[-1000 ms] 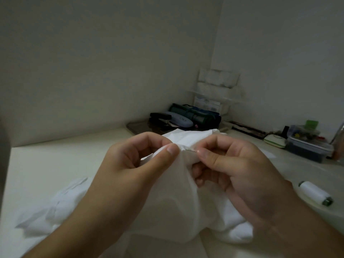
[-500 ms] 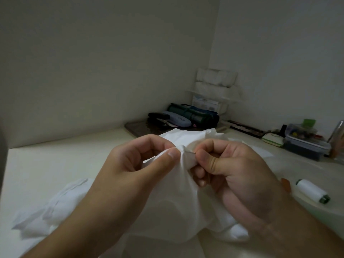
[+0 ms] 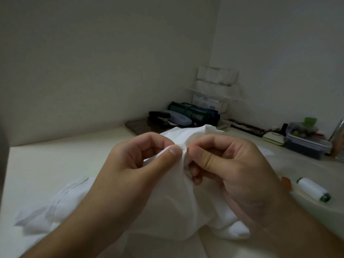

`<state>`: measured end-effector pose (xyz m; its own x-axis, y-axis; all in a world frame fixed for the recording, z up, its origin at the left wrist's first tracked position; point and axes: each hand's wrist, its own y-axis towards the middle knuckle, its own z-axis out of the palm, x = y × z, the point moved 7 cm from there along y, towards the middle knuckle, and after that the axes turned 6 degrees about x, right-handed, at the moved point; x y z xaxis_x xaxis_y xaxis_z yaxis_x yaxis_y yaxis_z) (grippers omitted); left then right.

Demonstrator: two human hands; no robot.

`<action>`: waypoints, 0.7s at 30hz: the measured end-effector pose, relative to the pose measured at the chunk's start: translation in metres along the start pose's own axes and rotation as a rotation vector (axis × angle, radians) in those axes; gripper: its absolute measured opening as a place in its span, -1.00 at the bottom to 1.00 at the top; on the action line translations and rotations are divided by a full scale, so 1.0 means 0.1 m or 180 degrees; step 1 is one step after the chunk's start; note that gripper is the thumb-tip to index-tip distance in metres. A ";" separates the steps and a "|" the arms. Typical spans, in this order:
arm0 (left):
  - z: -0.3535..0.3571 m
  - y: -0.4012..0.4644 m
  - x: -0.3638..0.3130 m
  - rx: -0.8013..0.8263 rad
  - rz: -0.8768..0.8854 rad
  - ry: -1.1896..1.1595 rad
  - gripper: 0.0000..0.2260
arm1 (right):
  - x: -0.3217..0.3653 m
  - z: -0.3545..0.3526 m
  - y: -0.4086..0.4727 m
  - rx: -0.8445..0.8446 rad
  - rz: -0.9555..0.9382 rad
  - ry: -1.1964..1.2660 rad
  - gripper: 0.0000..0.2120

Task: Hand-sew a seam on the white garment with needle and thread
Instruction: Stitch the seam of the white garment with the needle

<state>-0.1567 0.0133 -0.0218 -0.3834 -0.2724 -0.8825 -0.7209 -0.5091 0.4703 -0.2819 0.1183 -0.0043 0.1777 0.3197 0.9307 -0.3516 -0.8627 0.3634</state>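
Observation:
The white garment point(image 3: 175, 205) lies bunched on the pale table, lifted in the middle between both hands. My left hand point(image 3: 137, 172) pinches a fold of the cloth between thumb and curled fingers. My right hand point(image 3: 229, 168) is right beside it, thumb and forefinger pinched at the fold's edge on the needle point(image 3: 186, 150), of which only a thin dark sliver shows. The thread itself is too fine to see. A white thread spool point(image 3: 312, 189) with a green end lies on the table to the right.
At the back corner stand a dark tray point(image 3: 138, 125) with a stapler, a glasses case point(image 3: 177, 118) and rolled green pouches point(image 3: 195, 112). A clear box of small items point(image 3: 307, 142) and a small white-green case point(image 3: 273, 137) sit at right. A small orange thing point(image 3: 286, 182) lies near the spool.
My right hand has closed in toward my left, its thumb sliding up to the fold, so less of the needle shows. The view has shifted slightly.

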 end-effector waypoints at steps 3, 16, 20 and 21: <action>-0.04 -0.01 -0.02 -0.0123 -0.0013 -0.0145 -0.82 | 0.00 -0.03 0.01 0.0060 0.0052 0.0101 -0.92; 0.04 -0.02 -0.06 0.0010 -0.0154 -0.0155 -0.89 | 0.08 0.00 -0.02 -0.0142 -0.0105 -0.0550 -0.81; 0.01 -0.01 0.04 0.0062 -0.0222 0.0096 -0.83 | 0.10 0.00 -0.05 -0.0270 -0.0212 -0.0778 -0.80; 0.01 -0.01 0.05 0.0054 -0.0255 0.0080 -0.83 | 0.10 0.00 -0.05 -0.0302 -0.0236 -0.0824 -0.81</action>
<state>-0.1586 0.0130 -0.0269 -0.3097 -0.2517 -0.9169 -0.7584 -0.5163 0.3979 -0.2787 0.1258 0.0028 0.4305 0.2594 0.8645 -0.4111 -0.7963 0.4437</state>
